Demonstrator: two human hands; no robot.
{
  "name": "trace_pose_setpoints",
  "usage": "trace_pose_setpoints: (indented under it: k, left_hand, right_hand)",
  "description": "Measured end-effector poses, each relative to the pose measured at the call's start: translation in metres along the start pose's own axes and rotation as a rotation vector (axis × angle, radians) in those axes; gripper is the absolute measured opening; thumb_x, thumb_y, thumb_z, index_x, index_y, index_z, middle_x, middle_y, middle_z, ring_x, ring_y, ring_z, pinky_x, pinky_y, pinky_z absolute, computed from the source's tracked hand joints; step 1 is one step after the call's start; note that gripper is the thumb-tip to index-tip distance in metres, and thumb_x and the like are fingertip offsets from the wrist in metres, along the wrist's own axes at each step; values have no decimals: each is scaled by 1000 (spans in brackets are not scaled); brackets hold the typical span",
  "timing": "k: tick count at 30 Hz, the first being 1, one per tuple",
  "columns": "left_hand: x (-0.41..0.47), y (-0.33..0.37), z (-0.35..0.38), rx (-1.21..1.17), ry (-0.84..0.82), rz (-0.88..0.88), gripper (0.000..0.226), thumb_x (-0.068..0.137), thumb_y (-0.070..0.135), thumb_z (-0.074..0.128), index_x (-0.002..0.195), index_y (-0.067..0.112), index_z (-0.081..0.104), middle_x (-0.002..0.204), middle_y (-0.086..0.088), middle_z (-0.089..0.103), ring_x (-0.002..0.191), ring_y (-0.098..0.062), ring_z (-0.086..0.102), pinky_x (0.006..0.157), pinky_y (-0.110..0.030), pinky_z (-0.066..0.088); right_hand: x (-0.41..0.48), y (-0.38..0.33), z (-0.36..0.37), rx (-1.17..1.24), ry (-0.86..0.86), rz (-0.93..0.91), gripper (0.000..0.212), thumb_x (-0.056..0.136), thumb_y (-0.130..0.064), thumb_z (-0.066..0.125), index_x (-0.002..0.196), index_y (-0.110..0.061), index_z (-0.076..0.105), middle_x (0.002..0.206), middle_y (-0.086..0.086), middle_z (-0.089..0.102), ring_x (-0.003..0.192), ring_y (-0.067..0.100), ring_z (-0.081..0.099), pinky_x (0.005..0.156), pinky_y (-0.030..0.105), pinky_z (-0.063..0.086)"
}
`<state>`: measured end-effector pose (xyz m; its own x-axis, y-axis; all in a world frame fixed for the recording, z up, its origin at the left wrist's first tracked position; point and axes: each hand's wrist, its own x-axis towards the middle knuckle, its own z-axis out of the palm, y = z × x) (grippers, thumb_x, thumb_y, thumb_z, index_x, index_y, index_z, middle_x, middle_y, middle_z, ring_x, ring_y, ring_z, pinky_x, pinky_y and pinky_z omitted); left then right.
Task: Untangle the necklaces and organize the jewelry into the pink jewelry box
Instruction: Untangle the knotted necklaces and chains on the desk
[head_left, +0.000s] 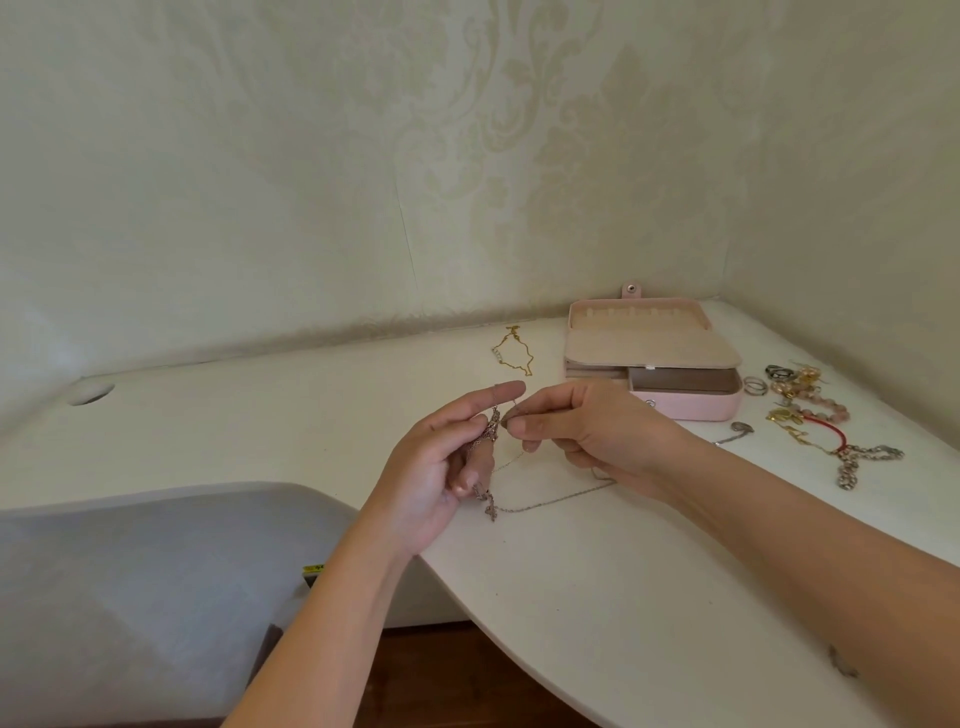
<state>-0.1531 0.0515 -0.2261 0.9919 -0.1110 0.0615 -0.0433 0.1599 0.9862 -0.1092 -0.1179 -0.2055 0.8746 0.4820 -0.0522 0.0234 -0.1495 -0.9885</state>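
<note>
The left hand (441, 467) grips a tangle of thin silver necklace chains (491, 423) between thumb and curled fingers, with the index finger straight. The tangle hangs roughly upright, and a loose strand trails rightward over the white table (597, 571). Just beside it, the right hand (587, 431) pinches one strand. Farther back, the open pink jewelry box (691, 405) lies well apart.

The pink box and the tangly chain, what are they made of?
Pink box: likely faux leather, smooth and matte with a snap tab; beige lining looks velvety. Tangled chain: thin silvery metal links that glint; real silver or plated, can't tell.
</note>
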Motion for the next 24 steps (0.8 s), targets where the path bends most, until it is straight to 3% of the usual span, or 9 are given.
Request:
trace_pose_setpoints:
  k: [4,8,12,15,17,19,21,24]
  left_hand:
    - [0,0,-1,27,-20,-6,45,96,4,35,109,24,73,37,6,27,44,-10,23,59,-36,12]
    - [0,0,-1,65,-59,10,38,88,11,48,110,30,72,37,8,27,45,-10,23,55,-31,18]
    - [-2,3,1,60,-80,21,35,79,18,59,107,33,73,39,8,32,44,-8,27,54,-26,19]
    - [-2,5,5,86,-77,30,40,78,20,58,117,27,65,42,9,43,58,-15,32,55,-19,25]
    - [-2,6,7,118,-76,35,43,82,16,57,124,23,58,43,10,50,67,-24,36,59,-24,21]
    - [-1,5,7,126,-73,37,41,89,8,54,127,22,55,45,10,55,82,-27,36,55,-22,18]
    - [-1,3,7,148,-64,44,40,92,2,52,126,23,57,49,9,54,69,-20,40,45,-15,20]
    - [-1,1,8,243,-56,58,42,92,-1,53,124,25,61,47,1,40,41,-7,32,41,-15,27]
  right_hand:
    - [-2,1,3,-40,-45,40,12,82,-17,71,94,-13,73,64,-6,63,42,7,27,38,17,19]
    - [-3,0,6,-12,-56,28,2,83,-17,71,82,-16,70,66,-6,65,43,8,26,38,17,19]
    - [-4,0,5,15,-68,-3,6,85,-16,68,79,-18,68,72,-4,67,43,7,27,37,16,21]
    - [-1,3,6,89,-41,-15,8,88,-12,65,82,-16,65,72,1,62,41,4,27,36,14,23]
    - [0,5,7,132,-18,3,7,89,-12,64,84,-17,66,68,1,49,41,4,25,37,15,21]
    - [-2,4,7,138,-24,16,6,90,-17,63,85,-18,66,64,-3,50,42,5,22,38,16,17]
    - [-6,0,6,99,-39,23,12,90,-28,62,84,-18,66,61,-10,60,43,6,21,40,17,16]
    - [-11,-6,8,17,-12,53,18,85,-35,66,77,-19,64,44,-15,51,42,6,23,42,18,16]
